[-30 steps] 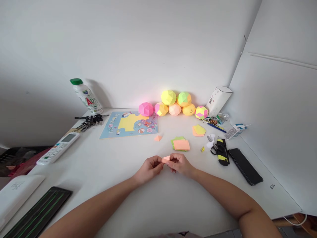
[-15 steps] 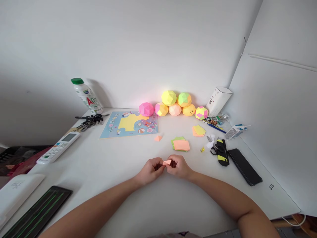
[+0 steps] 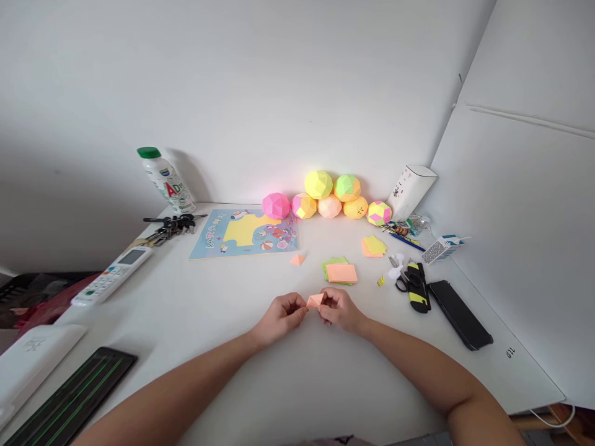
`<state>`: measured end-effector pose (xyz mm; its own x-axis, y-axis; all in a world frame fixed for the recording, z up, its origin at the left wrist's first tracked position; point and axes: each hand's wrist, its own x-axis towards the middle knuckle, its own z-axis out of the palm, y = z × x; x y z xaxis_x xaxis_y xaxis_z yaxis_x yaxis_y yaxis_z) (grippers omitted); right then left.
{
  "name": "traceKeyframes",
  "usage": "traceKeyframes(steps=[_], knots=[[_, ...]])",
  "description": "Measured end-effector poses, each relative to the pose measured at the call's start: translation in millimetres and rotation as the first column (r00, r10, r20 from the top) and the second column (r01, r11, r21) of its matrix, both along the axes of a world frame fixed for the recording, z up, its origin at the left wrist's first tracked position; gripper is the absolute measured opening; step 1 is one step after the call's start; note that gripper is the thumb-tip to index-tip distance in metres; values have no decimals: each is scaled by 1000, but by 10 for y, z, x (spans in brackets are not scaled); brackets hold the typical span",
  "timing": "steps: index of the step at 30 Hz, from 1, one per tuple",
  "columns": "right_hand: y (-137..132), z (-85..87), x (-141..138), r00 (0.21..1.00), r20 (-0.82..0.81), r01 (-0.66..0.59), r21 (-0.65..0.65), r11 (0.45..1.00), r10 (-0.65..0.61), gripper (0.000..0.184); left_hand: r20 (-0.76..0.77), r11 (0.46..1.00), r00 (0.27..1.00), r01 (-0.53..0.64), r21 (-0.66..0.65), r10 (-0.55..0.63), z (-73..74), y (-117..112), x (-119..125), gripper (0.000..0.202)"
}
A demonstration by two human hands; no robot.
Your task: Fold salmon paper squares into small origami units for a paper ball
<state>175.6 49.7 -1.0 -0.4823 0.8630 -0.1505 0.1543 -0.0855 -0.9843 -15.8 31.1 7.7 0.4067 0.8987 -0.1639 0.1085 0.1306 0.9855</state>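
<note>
Near left: white case (image 3: 35, 359) on the tabletop, green-striped black panel (image 3: 69, 396) just beside it

Beyond these, white remote control (image 3: 111, 275) lay slanted, keypad and display up; farther off, bunch of keys (image 3: 170, 229), then bottle (image 3: 167, 183) with green cap, upright at the far wall

Far centre-left: blue illustrated booklet (image 3: 209, 244) lay flat; pink faceted paper ball (image 3: 276, 205) at its far right corner

Near centre: left hand (image 3: 277, 319) had thumb and fingers closed on the left end of folded peach paper (image 3: 315, 300); the piece was held up between both hands, creased, with triangular faces showing

Small peach paper unit (image 3: 298, 260) lay just past the hands, near the booklet

Far centre: more faceted balls in a row at the wall, yellow ball (image 3: 318, 184) and green-and-orange ball (image 3: 347, 187) resting on top

Right hand (image 3: 343, 311) pinched the right end of the same piece, grip closed; peach sticky notes (image 3: 341, 273) over green ones lay just beyond it, yellow sticky notes (image 3: 375, 244) farther right

Right side: black-handled scissors (image 3: 413, 277) touched box cutter (image 3: 418, 301); white box (image 3: 411, 191) stood far, printed carton (image 3: 440, 249) nearer, black smartphone (image 3: 460, 314) nearest
</note>
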Motion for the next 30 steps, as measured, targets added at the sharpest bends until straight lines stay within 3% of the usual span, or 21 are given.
traceKeyframes(steps=[20,22,25,30], knots=[[8,4,31,997,-67,-49,16,999,50,11,108,1000,994,9,-17,-7,-89,16,-38,20],[-20,3,22,996,-81,-40,90,995,48,11,133,999,991,4,-36,1,-102,18,-43,20],[-44,-15,14,996,-88,1,300,954,27,35,140,999,990,6,-47,1,-106,16,-50,18],[-17,-63,-5,998,-38,-18,655,755,56,31,109,999,994,19,-39,-15,-68,19,-45,18]])
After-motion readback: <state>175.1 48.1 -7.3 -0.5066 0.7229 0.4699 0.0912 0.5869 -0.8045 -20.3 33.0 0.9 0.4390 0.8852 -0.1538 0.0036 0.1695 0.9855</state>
